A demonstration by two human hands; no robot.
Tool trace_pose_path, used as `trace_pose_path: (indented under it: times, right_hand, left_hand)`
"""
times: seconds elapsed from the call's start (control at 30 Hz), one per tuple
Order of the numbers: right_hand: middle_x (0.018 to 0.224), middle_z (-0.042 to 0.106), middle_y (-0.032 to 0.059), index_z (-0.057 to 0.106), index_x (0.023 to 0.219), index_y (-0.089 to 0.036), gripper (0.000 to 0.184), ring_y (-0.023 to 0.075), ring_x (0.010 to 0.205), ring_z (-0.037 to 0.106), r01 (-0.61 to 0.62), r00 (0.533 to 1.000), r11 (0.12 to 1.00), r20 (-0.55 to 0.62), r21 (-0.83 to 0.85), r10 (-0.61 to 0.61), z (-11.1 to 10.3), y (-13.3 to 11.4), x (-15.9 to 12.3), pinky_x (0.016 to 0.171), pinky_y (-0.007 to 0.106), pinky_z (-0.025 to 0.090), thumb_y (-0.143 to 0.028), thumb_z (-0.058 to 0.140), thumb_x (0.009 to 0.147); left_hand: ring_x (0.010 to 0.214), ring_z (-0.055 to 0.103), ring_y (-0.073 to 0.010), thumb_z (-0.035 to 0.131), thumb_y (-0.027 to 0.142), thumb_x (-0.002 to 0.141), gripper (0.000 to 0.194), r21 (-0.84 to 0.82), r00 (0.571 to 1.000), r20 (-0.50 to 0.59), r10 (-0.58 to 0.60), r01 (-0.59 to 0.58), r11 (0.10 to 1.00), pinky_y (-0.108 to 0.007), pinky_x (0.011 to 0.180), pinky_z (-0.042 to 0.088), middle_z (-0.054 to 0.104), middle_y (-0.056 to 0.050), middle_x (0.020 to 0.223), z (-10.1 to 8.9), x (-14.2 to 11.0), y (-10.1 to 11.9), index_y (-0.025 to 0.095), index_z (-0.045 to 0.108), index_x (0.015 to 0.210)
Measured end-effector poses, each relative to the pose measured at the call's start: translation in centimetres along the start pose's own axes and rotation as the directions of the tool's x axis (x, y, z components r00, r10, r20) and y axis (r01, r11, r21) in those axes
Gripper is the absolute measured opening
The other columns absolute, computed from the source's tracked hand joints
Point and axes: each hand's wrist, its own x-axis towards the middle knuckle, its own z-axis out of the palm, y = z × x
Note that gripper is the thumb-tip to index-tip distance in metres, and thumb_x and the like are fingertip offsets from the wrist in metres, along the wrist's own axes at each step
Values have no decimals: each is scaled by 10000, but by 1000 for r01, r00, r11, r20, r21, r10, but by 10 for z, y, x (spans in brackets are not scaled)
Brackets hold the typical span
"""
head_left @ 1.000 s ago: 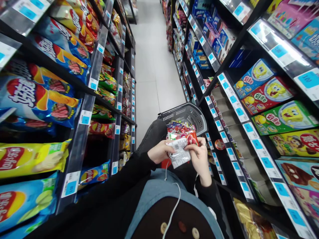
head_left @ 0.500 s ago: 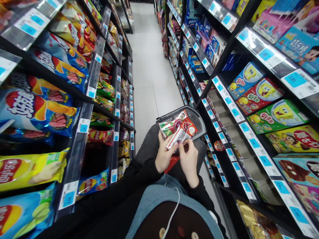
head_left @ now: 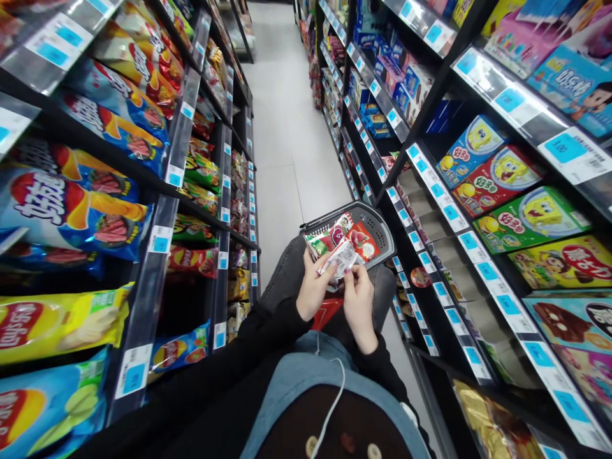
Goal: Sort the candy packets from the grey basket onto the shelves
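Observation:
A small white-and-red snack packet [head_left: 342, 259] is held between my two hands, with its printed pale side up. My left hand [head_left: 313, 284] grips its left side, the thumb lying across it. At its right edge, my right hand [head_left: 358, 299] pinches it between thumb and fingertips. Just beyond my hands, a grey shopping basket [head_left: 382, 223] rests by my knees. In it lie a red, white and green snack bag [head_left: 329, 237] and an orange-red packet [head_left: 362, 241]. The hands and packet hide part of the basket.
Shelves of bagged chips [head_left: 71, 210] stand close on my left. On the right are shelves with boxed snacks [head_left: 530, 217] and price-tag rails [head_left: 488, 271]. A pale tiled aisle floor [head_left: 277, 115] runs ahead. A white cord [head_left: 337, 395] hangs over my apron [head_left: 277, 395].
The packet has been tilted in my hands, so more of its printed pale side now faces up. My right hand has shifted slightly; the basket stays in place.

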Motion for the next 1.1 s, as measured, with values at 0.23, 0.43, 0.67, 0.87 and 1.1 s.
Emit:
trace_pose_path:
  times: [0.23, 0.43, 0.67, 0.87, 1.1]
  right_hand:
    - [829, 675, 63, 550, 873, -156, 244, 174, 733, 639, -155, 984, 968, 113, 198, 135, 9, 10, 8, 693, 289, 528, -315, 601, 695]
    - [767, 649, 25, 527, 822, -170, 210, 157, 720, 625, -74, 993, 946, 113, 315, 40, 6, 16, 12, 702, 285, 527, -265, 619, 659]
    - [716, 602, 1, 494, 769, -176, 219, 127, 642, 573, -66, 998, 985, 13, 158, 64, 2, 18, 19, 637, 255, 493, -316, 631, 671]
    - [777, 622, 25, 498, 821, -177, 202, 146, 694, 584, -8, 997, 982, -79, 188, 23, 9, 21, 17, 675, 274, 493, -292, 603, 693]
    - [786, 596, 12, 473, 863, -191, 129, 135, 705, 560, 161, 985, 981, -75, 108, -154, 7, 31, 29, 693, 262, 474, -214, 507, 740]
  left_hand:
    - [1438, 109, -307, 435, 458, 893, 471, 484, 911, 45, 410, -379, 789, -397, 1183, 117, 33, -61, 1547, -1, -14, -5, 191, 577, 1254]
    - [1443, 20, -328, 391, 411, 917, 467, 567, 890, 186, 417, -444, 694, -480, 1171, 110, -22, -84, 1562, -6, -5, -2, 182, 534, 1298]
    - [1446, 54, -300, 329, 426, 933, 487, 522, 920, 186, 344, -390, 759, -455, 1177, 103, 15, -94, 1557, 0, 1, -6, 162, 547, 1280]
    - [1443, 37, -322, 330, 427, 935, 499, 514, 923, 178, 341, -383, 768, -481, 1164, 102, -78, -115, 1555, 9, -3, -14, 166, 496, 1326]
    - [1448, 49, -283, 352, 399, 931, 497, 422, 919, 116, 378, -390, 818, -435, 1177, 70, -26, -72, 1564, 14, 6, -21, 213, 414, 1388]
